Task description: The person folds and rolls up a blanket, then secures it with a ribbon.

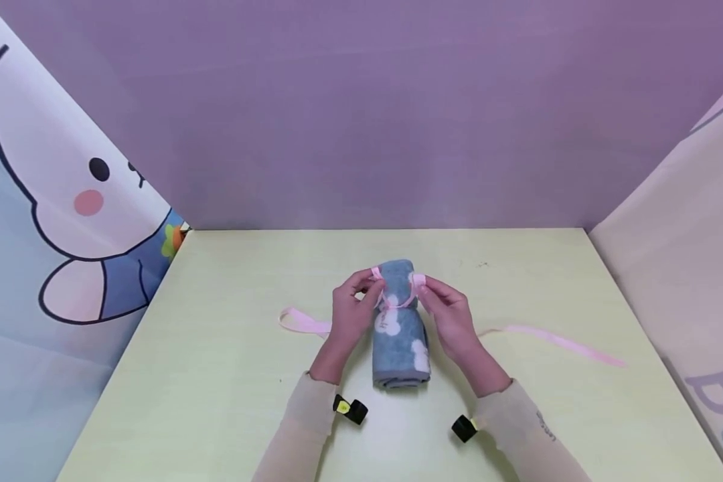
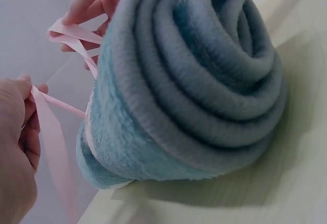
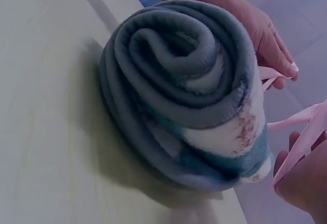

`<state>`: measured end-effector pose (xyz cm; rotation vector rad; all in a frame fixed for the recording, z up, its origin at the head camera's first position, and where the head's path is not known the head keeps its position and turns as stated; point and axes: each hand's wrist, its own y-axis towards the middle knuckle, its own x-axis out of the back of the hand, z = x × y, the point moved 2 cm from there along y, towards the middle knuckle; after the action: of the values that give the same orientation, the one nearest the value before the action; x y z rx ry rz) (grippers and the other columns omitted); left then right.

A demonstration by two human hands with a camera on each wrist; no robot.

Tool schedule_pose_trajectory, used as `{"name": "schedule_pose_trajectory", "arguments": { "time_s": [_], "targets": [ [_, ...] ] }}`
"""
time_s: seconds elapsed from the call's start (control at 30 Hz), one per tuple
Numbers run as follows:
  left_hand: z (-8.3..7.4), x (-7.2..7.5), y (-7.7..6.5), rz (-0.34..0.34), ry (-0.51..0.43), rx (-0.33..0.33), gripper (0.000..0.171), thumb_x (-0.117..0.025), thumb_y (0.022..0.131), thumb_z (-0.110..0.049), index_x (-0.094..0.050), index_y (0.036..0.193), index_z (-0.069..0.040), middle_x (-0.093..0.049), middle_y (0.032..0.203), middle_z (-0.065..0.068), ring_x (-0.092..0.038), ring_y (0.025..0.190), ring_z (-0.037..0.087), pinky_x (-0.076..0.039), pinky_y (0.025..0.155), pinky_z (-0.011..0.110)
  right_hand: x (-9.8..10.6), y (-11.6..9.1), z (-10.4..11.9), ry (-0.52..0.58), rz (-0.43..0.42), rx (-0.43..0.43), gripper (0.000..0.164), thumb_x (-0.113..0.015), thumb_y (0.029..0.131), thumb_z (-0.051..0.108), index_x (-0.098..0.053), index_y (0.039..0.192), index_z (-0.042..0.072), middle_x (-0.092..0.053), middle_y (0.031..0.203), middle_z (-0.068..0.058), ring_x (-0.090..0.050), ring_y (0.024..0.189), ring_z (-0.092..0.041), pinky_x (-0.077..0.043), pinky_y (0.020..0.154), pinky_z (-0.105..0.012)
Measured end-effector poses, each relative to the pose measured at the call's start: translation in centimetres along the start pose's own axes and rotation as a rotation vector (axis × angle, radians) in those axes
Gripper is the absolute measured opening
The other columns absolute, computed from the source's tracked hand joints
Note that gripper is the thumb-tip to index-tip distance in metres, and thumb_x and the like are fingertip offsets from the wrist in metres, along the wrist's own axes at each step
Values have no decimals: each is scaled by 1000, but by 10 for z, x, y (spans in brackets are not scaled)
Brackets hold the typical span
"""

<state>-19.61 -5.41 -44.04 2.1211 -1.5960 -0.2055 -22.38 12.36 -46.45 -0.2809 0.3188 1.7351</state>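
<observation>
A rolled towel (image 1: 400,351), blue-grey and fluffy with white patches, lies lengthwise on the table. A pink ribbon (image 1: 304,323) goes round it above its middle and draws it in at a waist. On the left side, my left hand (image 1: 352,311) pinches one ribbon end between thumb and finger. My right hand (image 1: 452,321) pinches the other end on the right, a little above the towel. Both ribbon strands run from the waist up to the fingers. In the left wrist view, the towel's spiral end (image 2: 204,70) shows its thick grey layers.
The pale yellow table (image 1: 217,402) carries everything. A long ribbon tail (image 1: 566,341) trails to the right, and a looped one lies left. A purple wall (image 1: 385,120) stands behind, with a cartoon-printed cloth (image 1: 84,201) at left and a pale panel (image 1: 669,254) at right.
</observation>
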Motion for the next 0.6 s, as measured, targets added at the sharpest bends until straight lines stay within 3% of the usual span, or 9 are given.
{"name": "schedule_pose_trajectory", "arguments": {
  "time_s": [0.13, 0.3, 0.47, 0.53, 0.6],
  "targets": [
    [-1, 1, -2, 16, -6, -7, 24, -68, 88, 2, -65, 110, 11, -69, 83, 17, -64, 76, 23, -50, 65, 34, -1, 0, 0, -136, -26, 27, 32, -62, 94, 1, -61, 125, -7, -69, 113, -3, -63, 101, -12, -50, 89, -26],
    [-4, 4, -4, 77, 12, -27, 35, -67, 88, 6, -59, 122, 12, -69, 89, 20, -64, 85, 31, -50, 72, 40, 2, -2, 4, -330, -48, 27, 32, -65, 93, 6, -63, 125, -3, -66, 116, -8, -61, 94, -13, -51, 80, -23],
    [-4, 7, -5, 78, -21, -7, 32, -68, 86, 7, -59, 117, 11, -69, 85, 21, -64, 81, 32, -51, 73, 38, 17, -3, 19, -459, -65, -54, 27, -67, 92, 9, -65, 117, -2, -66, 113, -12, -60, 100, -21, -50, 88, -36],
    [-4, 8, -4, 77, -54, 26, 25, -68, 86, 7, -55, 107, 12, -68, 83, 21, -64, 80, 29, -51, 76, 36, 33, -1, 28, -602, -35, -47, 31, -67, 93, 15, -63, 119, -1, -64, 116, -14, -59, 104, -26, -48, 90, -42],
    [-4, 9, -4, 80, -85, 70, 24, -68, 86, 6, -49, 98, 11, -68, 82, 21, -63, 80, 26, -49, 78, 34, 57, -3, 40, -840, 14, -17, 36, -65, 95, 23, -60, 123, 0, -62, 120, -17, -58, 107, -32, -48, 90, -47]
  ]
}}
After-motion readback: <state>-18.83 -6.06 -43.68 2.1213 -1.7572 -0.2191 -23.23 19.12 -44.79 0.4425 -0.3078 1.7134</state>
